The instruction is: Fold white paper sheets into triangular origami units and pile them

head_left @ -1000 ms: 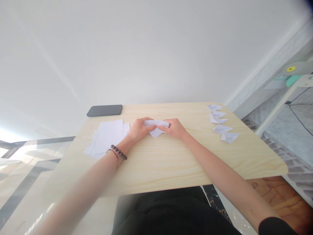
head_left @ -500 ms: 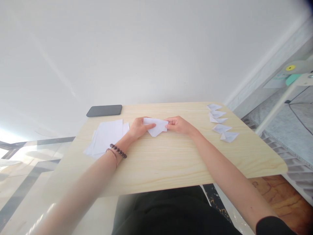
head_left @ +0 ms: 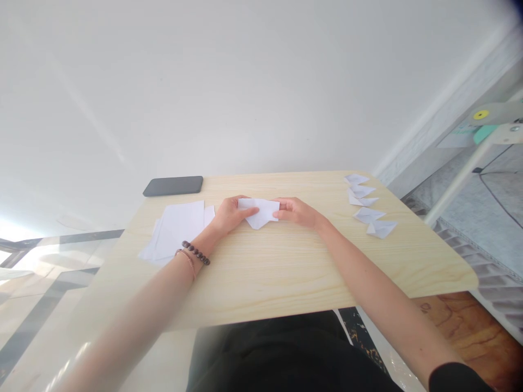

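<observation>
Between my two hands is a folded sheet of white paper (head_left: pixel 261 213), with a straight top edge and a pointed flap hanging at the bottom. My left hand (head_left: pixel 231 214) grips its left end, the thumb lying across the front and the fingers behind. At the right end, my right hand (head_left: pixel 300 211) pinches the paper, thumb in front and fingers at the back edge. On the right of the table lie several folded white paper boats (head_left: pixel 382 228) in a column. Left of my left hand rests a loose stack of white paper sheets (head_left: pixel 180 228).
A dark phone (head_left: pixel 174 186) lies at the table's back left corner. The pale wooden table (head_left: pixel 278 277) stands against a white wall (head_left: pixel 253 92). Beyond its right side is a white metal frame (head_left: pixel 466 174).
My right thumb and fingers have shifted slightly on the paper's right end, with the hand a little flatter. The folded paper stays in nearly the same place.
</observation>
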Available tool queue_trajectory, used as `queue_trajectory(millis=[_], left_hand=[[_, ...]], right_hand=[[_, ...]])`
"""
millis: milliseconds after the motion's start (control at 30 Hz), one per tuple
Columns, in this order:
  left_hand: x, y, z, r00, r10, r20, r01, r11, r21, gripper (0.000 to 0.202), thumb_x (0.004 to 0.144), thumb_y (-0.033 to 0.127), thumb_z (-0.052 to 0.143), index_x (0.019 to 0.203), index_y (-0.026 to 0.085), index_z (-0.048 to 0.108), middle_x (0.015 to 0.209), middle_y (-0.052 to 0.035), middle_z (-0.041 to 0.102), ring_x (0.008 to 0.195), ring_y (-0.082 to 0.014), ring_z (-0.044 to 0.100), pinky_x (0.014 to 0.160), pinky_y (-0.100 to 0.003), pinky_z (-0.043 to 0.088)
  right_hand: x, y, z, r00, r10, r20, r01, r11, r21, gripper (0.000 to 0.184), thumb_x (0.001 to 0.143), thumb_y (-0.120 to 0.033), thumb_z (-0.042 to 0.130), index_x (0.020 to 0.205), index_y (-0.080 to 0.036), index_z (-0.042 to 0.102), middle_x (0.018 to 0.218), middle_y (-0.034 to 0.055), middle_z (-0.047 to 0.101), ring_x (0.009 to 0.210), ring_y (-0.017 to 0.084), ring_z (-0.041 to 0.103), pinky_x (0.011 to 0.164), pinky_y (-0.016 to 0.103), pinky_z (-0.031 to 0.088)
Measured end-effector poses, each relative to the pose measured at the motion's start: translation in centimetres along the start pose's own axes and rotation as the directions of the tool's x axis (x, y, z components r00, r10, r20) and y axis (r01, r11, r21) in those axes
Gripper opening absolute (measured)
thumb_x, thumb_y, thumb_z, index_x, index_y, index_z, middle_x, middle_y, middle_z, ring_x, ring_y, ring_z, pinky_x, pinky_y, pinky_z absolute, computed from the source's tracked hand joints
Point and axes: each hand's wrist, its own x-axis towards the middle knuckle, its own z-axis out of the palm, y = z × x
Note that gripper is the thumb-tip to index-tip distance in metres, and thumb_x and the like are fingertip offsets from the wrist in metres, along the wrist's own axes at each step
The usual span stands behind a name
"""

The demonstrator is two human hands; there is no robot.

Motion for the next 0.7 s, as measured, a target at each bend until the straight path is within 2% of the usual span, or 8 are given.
queue_trajectory(millis=[100,200,267,467,567,700], left_hand=[[-0.2,0.2,0.1,0.999,0.019,-0.025,-0.017,0.997,0.079,0.039,0.061,0.039,0.066,0.089,0.013,0.059,0.077,-0.0028,0.063,0.067,-0.0142,0.056,0.059,-0.024,0.044],[-0.2,0.3,0.3,0.999,0.033,-0.038,-0.026,0.987,0.161,0.037,0.061,0.041,0.066,0.085,0.014,0.06,0.071,-0.001,0.062,0.064,-0.0136,0.055,0.055,-0.023,0.042],[-0.3,0.2,0.3,0.999,0.037,-0.027,-0.031,0.985,0.172,0.036,0.061,0.042,0.066,0.084,0.014,0.06,0.071,-0.0013,0.062,0.065,-0.0144,0.056,0.055,-0.023,0.042],[-0.1,-0.2,0.2,0.998,0.044,0.052,-0.044,0.999,-0.006,0.034,0.064,0.035,0.065,0.089,0.013,0.059,0.083,-0.0053,0.066,0.076,-0.0173,0.06,0.067,-0.027,0.047],[0.0,-0.3,-0.2,0.997,0.013,0.077,-0.012,1.0,-0.019,0.034,0.065,0.035,0.064,0.09,0.013,0.061,0.083,-0.0056,0.067,0.074,-0.0172,0.061,0.067,-0.027,0.046],[0.0,-0.5,-0.7,0.98,0.002,0.199,0.007,0.999,-0.045,0.037,0.067,0.035,0.062,0.096,0.012,0.062,0.08,-0.0054,0.067,0.074,-0.0168,0.06,0.069,-0.027,0.046]], right_hand=[[0.4,0.2,0.9,0.993,0.006,-0.12,-0.024,0.989,-0.147,0.027,0.07,-0.039,0.055,0.078,-0.014,0.058,0.066,-0.0008,0.054,0.058,0.009,0.046,0.051,0.021,0.033],[0.6,0.4,1.1,0.982,-0.01,-0.186,-0.041,0.963,-0.265,0.028,0.069,-0.042,0.054,0.066,-0.014,0.054,0.055,-0.0039,0.042,0.05,0.006,0.034,0.045,0.021,0.024],[0.5,0.3,0.9,0.981,-0.012,-0.196,-0.046,0.957,-0.286,0.028,0.069,-0.042,0.054,0.065,-0.014,0.053,0.055,-0.0042,0.039,0.049,0.006,0.032,0.045,0.021,0.023],[0.2,0.3,0.3,0.98,-0.001,-0.199,-0.053,0.964,-0.262,0.029,0.068,-0.042,0.055,0.062,-0.014,0.051,0.053,-0.0045,0.036,0.049,0.006,0.03,0.045,0.02,0.022],[0.3,0.5,-0.1,0.979,0.005,-0.202,-0.054,0.97,-0.239,0.03,0.068,-0.043,0.055,0.063,-0.014,0.054,0.054,-0.0038,0.04,0.049,0.006,0.033,0.045,0.021,0.024],[0.3,0.9,-0.6,0.975,0.022,-0.22,-0.061,0.983,-0.174,0.031,0.068,-0.045,0.055,0.07,-0.014,0.06,0.058,-0.0005,0.053,0.054,0.01,0.044,0.048,0.022,0.033]])
